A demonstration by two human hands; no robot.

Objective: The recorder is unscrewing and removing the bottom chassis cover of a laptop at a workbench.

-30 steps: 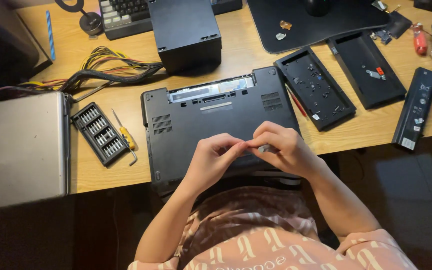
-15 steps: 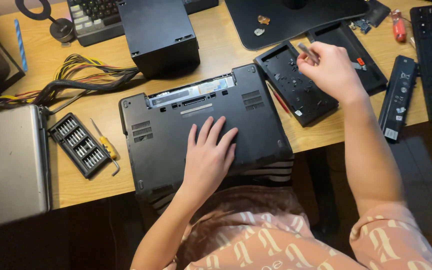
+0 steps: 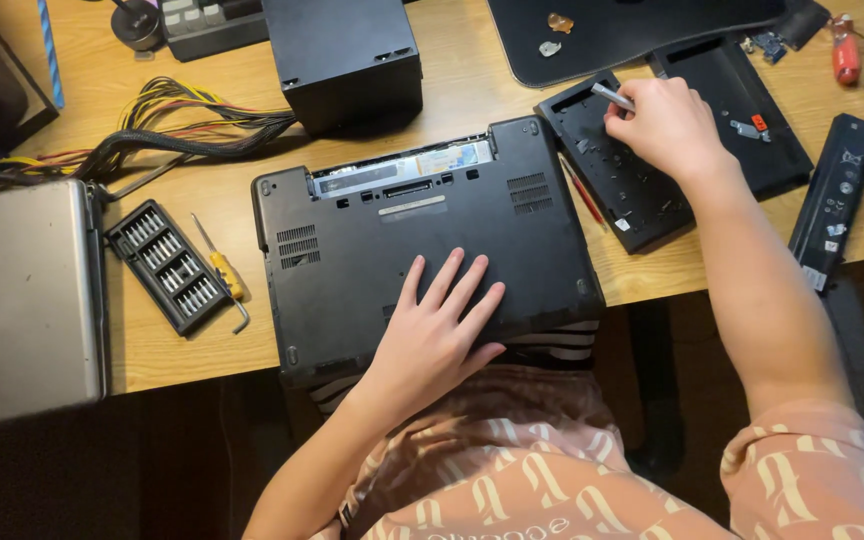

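Left hand (image 3: 439, 330) spread flat on upturned black laptop (image 3: 422, 235) at near table (image 3: 202, 190) edge, steadying it; right of laptop, right hand (image 3: 664, 125) pinching slim silver tool (image 3: 612, 96) over black cover panel (image 3: 622, 165); likely disassembly step, tool fetched; next needs tip seated squarely in laptop screw.

Black laptop (image 3: 422, 240) (matte), yellow-handled screwdriver (image 3: 220, 268), tan desk (image 3: 182, 200).

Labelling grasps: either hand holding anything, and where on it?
Right hand grips a small silver tool by one end. Left hand holds nothing, flat on the laptop.
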